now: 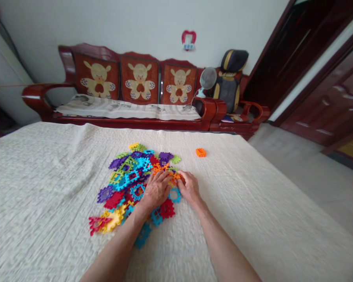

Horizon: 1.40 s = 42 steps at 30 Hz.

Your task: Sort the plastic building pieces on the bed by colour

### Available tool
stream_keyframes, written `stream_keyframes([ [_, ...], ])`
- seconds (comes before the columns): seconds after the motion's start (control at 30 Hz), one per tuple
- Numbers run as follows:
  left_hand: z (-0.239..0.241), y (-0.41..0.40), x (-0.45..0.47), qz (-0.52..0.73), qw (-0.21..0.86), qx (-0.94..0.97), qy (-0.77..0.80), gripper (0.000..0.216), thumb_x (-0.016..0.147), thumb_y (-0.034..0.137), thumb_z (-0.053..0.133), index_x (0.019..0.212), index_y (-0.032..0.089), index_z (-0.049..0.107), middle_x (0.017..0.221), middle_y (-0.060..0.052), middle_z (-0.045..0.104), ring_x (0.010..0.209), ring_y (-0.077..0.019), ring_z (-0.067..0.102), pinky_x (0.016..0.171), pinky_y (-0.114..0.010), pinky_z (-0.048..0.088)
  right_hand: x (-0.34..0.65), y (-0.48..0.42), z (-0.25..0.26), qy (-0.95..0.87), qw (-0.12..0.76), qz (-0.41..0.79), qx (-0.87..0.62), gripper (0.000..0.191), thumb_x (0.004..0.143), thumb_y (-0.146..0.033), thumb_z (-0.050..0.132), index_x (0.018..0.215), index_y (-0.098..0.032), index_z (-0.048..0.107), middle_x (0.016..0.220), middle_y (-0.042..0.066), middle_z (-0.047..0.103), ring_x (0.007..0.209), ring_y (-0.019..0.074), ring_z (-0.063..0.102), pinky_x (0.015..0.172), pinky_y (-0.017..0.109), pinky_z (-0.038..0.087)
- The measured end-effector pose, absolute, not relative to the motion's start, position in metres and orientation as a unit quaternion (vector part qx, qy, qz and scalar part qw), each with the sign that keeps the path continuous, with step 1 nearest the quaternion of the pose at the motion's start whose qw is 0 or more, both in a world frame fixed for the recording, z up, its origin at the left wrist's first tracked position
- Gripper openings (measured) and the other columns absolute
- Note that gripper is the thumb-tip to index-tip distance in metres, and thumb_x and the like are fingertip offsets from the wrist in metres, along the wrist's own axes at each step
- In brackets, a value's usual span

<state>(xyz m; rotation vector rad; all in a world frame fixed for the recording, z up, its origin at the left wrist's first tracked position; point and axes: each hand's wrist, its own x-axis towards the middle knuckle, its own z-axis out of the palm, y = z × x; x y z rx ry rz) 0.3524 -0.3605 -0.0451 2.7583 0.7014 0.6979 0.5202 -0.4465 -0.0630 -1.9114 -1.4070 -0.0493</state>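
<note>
A heap of colourful plastic interlocking tiles with notched edges lies on the pale cloth. My left hand rests palm down over the heap, its fingers stretched out across orange tiles. Just to its right, my right hand has its thumb and fingers closed around the edge of an orange tile. Below the hands are a light blue frame tile and a red tile. Part of the heap is hidden under my left hand and forearm.
A separate orange block sits to the right, beyond my right hand. The quilted cloth covers the wide table. Behind it stand a wooden sofa with bear-patterned cushions, a small fan and a chair.
</note>
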Motion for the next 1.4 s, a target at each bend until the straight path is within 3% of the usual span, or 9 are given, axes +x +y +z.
stream_keyframes([
  [0.53, -0.031, -0.366, 0.351, 0.232, 0.164, 0.928, 0.242, 0.027, 0.095, 0.024, 0.053, 0.115, 0.022, 0.071, 0.133, -0.008, 0.066, 0.133, -0.0289, 0.052, 0.114, -0.051, 0.042, 0.532, -0.446, -0.059, -0.498, 0.442, -0.004, -0.746, 0.033, 0.086, -0.030, 0.046, 0.101, -0.019, 0.074, 0.101, 0.011, 0.077, 0.093, 0.0235, 0.070, 0.086, 0.037, 0.055],
  [0.77, -0.029, -0.367, 0.351, 0.225, 0.157, 0.933, 0.234, 0.023, 0.097, 0.026, 0.050, 0.103, 0.023, 0.072, 0.108, -0.008, 0.071, 0.122, -0.0261, 0.057, 0.115, -0.051, 0.037, 0.539, -0.446, -0.058, -0.435, 0.472, -0.003, -0.766, 0.038, 0.082, -0.045, 0.050, 0.098, -0.020, 0.074, 0.095, 0.010, 0.078, 0.080, 0.0227, 0.069, 0.077, 0.034, 0.055],
  [0.93, -0.027, -0.366, 0.353, 0.199, 0.143, 0.941, 0.235, 0.024, 0.096, 0.026, 0.048, 0.100, 0.023, 0.071, 0.102, -0.008, 0.068, 0.121, -0.0262, 0.056, 0.116, -0.051, 0.034, 0.542, -0.446, -0.056, -0.407, 0.465, -0.018, -0.786, 0.043, 0.078, -0.053, 0.053, 0.094, -0.018, 0.072, 0.088, 0.011, 0.076, 0.074, 0.0233, 0.066, 0.076, 0.036, 0.052],
  [1.4, -0.026, -0.366, 0.353, 0.187, 0.150, 0.941, 0.240, 0.021, 0.095, 0.027, 0.050, 0.098, 0.022, 0.070, 0.105, -0.008, 0.070, 0.128, -0.0273, 0.054, 0.118, -0.051, 0.033, 0.557, -0.446, -0.055, -0.417, 0.397, -0.063, -0.815, 0.029, 0.073, -0.046, 0.053, 0.077, -0.020, 0.066, 0.082, 0.014, 0.069, 0.079, 0.0278, 0.060, 0.080, 0.043, 0.047],
])
